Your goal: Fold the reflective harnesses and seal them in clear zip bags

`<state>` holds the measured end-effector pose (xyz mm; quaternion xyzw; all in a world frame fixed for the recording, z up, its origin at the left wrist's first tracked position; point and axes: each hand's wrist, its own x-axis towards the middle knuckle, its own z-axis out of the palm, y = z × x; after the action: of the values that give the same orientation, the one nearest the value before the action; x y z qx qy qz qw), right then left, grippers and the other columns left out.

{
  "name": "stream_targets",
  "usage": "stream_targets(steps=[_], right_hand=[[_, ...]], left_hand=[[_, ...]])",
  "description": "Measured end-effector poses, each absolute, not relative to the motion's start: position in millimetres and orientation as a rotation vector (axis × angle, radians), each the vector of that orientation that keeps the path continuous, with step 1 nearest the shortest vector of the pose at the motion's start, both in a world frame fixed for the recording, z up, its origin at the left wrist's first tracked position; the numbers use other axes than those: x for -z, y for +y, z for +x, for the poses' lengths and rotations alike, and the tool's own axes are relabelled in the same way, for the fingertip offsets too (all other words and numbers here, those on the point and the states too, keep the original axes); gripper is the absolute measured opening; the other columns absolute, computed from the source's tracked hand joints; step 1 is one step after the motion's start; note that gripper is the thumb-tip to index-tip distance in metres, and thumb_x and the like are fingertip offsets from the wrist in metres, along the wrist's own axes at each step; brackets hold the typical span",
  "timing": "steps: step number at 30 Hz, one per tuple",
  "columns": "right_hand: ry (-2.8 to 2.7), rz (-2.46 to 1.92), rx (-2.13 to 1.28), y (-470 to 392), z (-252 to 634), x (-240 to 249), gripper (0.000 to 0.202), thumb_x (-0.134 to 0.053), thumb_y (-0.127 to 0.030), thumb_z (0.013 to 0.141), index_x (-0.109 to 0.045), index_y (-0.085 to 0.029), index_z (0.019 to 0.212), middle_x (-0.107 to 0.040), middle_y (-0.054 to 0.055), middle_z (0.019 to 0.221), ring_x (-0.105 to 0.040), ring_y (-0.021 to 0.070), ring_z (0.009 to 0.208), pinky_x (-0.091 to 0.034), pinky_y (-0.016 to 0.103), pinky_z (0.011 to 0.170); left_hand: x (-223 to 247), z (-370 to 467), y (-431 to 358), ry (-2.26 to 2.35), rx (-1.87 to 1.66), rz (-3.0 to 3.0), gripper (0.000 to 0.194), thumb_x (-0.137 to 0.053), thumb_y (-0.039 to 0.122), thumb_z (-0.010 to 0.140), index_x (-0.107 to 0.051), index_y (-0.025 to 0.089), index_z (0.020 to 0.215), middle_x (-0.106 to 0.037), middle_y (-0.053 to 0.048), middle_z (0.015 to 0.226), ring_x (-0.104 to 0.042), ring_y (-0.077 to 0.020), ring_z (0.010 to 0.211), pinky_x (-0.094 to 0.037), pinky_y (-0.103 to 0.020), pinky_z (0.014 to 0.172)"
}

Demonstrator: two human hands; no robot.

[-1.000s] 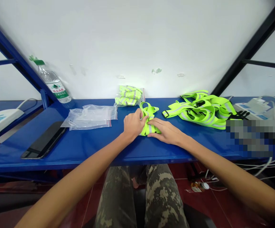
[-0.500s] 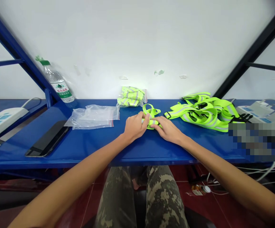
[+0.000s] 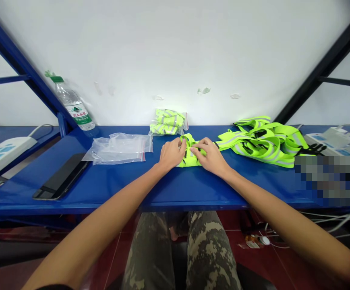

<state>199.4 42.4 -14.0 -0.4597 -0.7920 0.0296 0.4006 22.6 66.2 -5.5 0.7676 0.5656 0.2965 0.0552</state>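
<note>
A bundled neon-yellow reflective strap (image 3: 189, 160) lies on the blue table in front of me, between my hands. My left hand (image 3: 172, 153) grips its left side with bent fingers. At the right side of the bundle my right hand (image 3: 210, 156) pinches the strap between thumb and fingers. Further right is a loose pile of similar straps (image 3: 265, 143) with black buckles. Behind my hands, against the wall, sits a clear bag packed with folded straps (image 3: 168, 121). Flat clear plastic bags (image 3: 120, 149) lie to the left.
A black phone (image 3: 61, 177) lies on the blue table (image 3: 117, 189) at the left. A water bottle (image 3: 78, 108) leans by the blue frame. White power strips (image 3: 5, 153) lie at both sides, and a blurred object is at the right.
The strap between my hands has gone from a narrow roll under my fingers to a wider, flatter bundle. My right hand's fingers have lifted and bent more.
</note>
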Motion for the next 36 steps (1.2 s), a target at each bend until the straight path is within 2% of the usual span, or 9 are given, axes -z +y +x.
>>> stream_targets(steps=[4, 9, 13, 17, 21, 27, 30, 33, 36], right_hand=[[-2.18, -1.031, 0.217, 25, 202, 14, 0.032, -0.058, -0.042, 0.094, -0.073, -0.017, 0.106, -0.064, 0.015, 0.108, -0.055, 0.0293, 0.101, -0.048, 0.047, 0.091], [-2.435, -0.902, 0.173, 20, 214, 9, 0.057, -0.067, -0.052, 0.086, -0.061, -0.013, 0.128, -0.062, 0.017, 0.128, -0.052, 0.034, 0.12, -0.044, 0.051, 0.105], [-2.473, -0.925, 0.203, 24, 216, 8, 0.046, -0.06, -0.043, 0.092, -0.061, -0.01, 0.123, -0.065, 0.019, 0.121, -0.057, 0.0333, 0.115, -0.045, 0.048, 0.103], [-2.462, -1.052, 0.199, 28, 214, 11, 0.044, -0.045, -0.041, 0.1, -0.059, -0.008, 0.124, -0.067, 0.021, 0.117, -0.062, 0.0332, 0.108, -0.047, 0.047, 0.094], [-2.425, -1.125, 0.076, 39, 213, 11, 0.042, -0.029, -0.036, 0.104, -0.062, -0.013, 0.118, -0.07, 0.016, 0.112, -0.062, 0.0297, 0.096, -0.046, 0.043, 0.088], [-2.251, -1.224, -0.16, 57, 204, 5, 0.055, -0.026, -0.052, 0.103, -0.069, -0.018, 0.096, -0.072, 0.011, 0.094, -0.061, 0.0267, 0.094, -0.045, 0.04, 0.092], [-1.959, -1.373, -0.226, 59, 197, 11, 0.063, -0.033, -0.064, 0.097, -0.066, -0.013, 0.115, -0.07, 0.017, 0.114, -0.061, 0.0303, 0.111, -0.043, 0.044, 0.101], [-1.656, -1.532, -0.378, 56, 192, 19, 0.086, -0.045, -0.072, 0.089, -0.043, -0.006, 0.144, -0.057, 0.026, 0.136, -0.055, 0.0355, 0.127, -0.04, 0.049, 0.107], [-1.577, -1.544, -0.593, 56, 193, 22, 0.094, -0.056, -0.073, 0.082, -0.039, -0.009, 0.148, -0.055, 0.026, 0.14, -0.054, 0.0369, 0.13, -0.042, 0.05, 0.107]], left_hand=[[5, 24, 69, 1.756, -0.981, 2.232, 0.026, -0.046, 0.042, 0.096, -0.057, 0.022, 0.083, -0.07, -0.004, 0.082, -0.067, -0.0224, 0.08, -0.033, -0.03, 0.063], [2, 29, 68, 1.794, -0.981, 2.294, 0.02, -0.059, 0.04, 0.09, -0.057, 0.021, 0.084, -0.071, -0.005, 0.084, -0.066, -0.0239, 0.085, -0.035, -0.031, 0.064], [1, 29, 59, 1.822, -1.086, 2.322, 0.03, -0.051, 0.049, 0.095, -0.06, 0.02, 0.089, -0.071, -0.005, 0.081, -0.066, -0.0218, 0.078, -0.036, -0.031, 0.064], [3, 29, 47, 1.754, -1.121, 2.445, 0.034, -0.039, 0.044, 0.1, -0.062, 0.02, 0.095, -0.072, -0.005, 0.084, -0.066, -0.0205, 0.081, -0.04, -0.031, 0.071], [5, 32, 41, 1.671, -1.121, 2.593, 0.041, -0.035, 0.044, 0.101, -0.062, 0.02, 0.084, -0.073, -0.007, 0.087, -0.063, -0.0217, 0.087, -0.042, -0.032, 0.078], [-1, 34, 58, 1.827, -0.973, 2.338, 0.048, -0.028, 0.049, 0.102, -0.067, 0.023, 0.095, -0.074, -0.007, 0.087, -0.068, -0.0236, 0.083, -0.041, -0.031, 0.071], [-4, 35, 68, 1.834, -0.922, 2.228, 0.044, -0.031, 0.049, 0.101, -0.068, 0.025, 0.099, -0.075, -0.007, 0.095, -0.069, -0.026, 0.091, -0.044, -0.032, 0.076], [-4, 36, 73, 1.834, -0.994, 2.176, 0.038, -0.037, 0.047, 0.1, -0.067, 0.025, 0.109, -0.073, -0.01, 0.11, -0.066, -0.0286, 0.108, -0.045, -0.034, 0.084], [-2, 36, 75, 1.793, -0.976, 2.112, 0.041, -0.036, 0.047, 0.099, -0.068, 0.025, 0.111, -0.073, -0.011, 0.112, -0.066, -0.0312, 0.107, -0.046, -0.037, 0.085]])
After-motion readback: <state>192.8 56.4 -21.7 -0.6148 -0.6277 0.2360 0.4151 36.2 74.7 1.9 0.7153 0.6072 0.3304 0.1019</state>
